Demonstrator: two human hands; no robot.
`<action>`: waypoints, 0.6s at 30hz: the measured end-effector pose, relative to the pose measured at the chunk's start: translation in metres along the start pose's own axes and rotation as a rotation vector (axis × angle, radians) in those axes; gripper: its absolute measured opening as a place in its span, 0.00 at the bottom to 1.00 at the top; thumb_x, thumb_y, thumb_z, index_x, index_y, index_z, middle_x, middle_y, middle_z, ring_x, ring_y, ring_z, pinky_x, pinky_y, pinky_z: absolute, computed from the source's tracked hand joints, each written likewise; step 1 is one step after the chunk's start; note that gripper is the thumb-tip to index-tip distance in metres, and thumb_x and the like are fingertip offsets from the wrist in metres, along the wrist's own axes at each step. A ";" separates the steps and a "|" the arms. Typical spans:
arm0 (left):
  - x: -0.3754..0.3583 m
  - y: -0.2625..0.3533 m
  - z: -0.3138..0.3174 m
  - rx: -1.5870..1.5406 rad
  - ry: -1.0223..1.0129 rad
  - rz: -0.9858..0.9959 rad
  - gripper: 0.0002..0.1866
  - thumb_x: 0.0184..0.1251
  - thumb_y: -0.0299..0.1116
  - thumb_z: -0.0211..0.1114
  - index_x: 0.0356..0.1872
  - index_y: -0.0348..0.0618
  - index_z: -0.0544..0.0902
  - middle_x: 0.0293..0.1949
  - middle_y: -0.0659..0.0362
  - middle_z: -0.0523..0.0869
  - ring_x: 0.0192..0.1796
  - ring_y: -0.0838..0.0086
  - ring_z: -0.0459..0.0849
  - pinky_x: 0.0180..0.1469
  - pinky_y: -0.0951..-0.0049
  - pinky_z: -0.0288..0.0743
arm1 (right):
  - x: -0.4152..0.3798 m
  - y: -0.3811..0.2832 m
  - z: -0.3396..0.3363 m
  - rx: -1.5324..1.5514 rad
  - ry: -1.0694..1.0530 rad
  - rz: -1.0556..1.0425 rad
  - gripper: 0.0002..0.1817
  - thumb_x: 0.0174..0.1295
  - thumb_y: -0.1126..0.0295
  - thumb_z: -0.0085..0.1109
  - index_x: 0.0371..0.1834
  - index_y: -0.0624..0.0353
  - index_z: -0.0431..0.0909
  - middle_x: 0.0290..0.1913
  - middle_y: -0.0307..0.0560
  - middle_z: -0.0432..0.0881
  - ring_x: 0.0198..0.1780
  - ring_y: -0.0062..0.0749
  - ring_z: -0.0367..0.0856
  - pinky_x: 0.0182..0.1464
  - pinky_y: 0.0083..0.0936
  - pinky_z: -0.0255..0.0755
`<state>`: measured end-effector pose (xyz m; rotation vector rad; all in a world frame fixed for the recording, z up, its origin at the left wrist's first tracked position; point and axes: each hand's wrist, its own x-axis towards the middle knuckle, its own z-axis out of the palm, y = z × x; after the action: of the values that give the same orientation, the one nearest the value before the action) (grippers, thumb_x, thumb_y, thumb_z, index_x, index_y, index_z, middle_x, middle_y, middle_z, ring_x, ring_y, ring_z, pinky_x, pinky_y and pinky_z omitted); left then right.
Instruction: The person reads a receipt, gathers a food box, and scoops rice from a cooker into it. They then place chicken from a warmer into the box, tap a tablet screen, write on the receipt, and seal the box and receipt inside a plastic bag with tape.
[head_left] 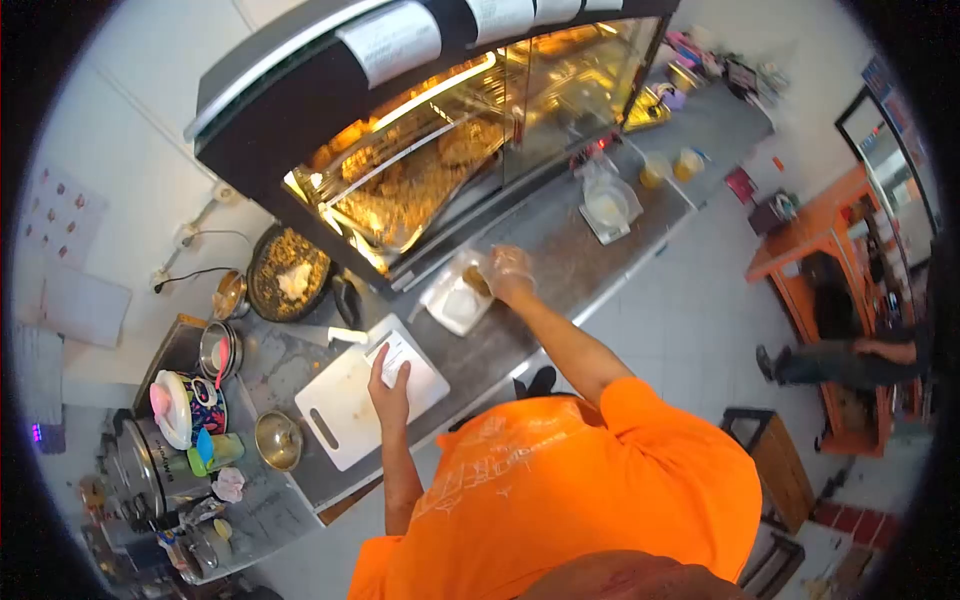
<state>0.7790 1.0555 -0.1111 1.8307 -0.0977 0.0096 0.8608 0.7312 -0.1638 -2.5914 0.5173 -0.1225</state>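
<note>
Pot (203,403) with a dark patterned side stands at the far left of my counter, next to stacked metal bowls (212,352). A single metal bowl (278,441) sits nearer me, and beyond it a dark pan (256,292) holds browned food with a pale lump on it. A white-handled knife (347,335) lies just beside the white cutting board (345,383). Over that board is my bare left hand (388,395), thumb and forefinger parted on either side of a white printed slip (397,352); I cannot tell whether they pinch it. Behind, a lit display case (455,45) shelters trays of browned food.

To the right, a white container (461,311) rests on the counter with a brown piece (476,281) at its far side. My right hand (512,272), in a clear glove, has its fingers bunched right by that piece, though the blur hides whether they grip it. Farther right stand a clear tub (606,208) and two yellowish cups (689,164), then, across the floor, orange shelving (805,232) and another person's leg (830,363).
</note>
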 end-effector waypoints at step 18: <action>0.046 0.036 0.062 -0.052 0.399 0.045 0.30 0.70 0.23 0.62 0.72 0.36 0.66 0.67 0.46 0.72 0.66 0.60 0.73 0.67 0.64 0.68 | 0.056 -0.075 -0.063 0.043 0.394 -0.734 0.34 0.63 0.35 0.52 0.69 0.37 0.74 0.74 0.51 0.68 0.75 0.60 0.58 0.76 0.60 0.44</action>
<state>0.8196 0.9837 -0.0900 1.7418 0.1403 0.3985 0.9265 0.7421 -0.0726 -2.5882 -0.3350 -0.8822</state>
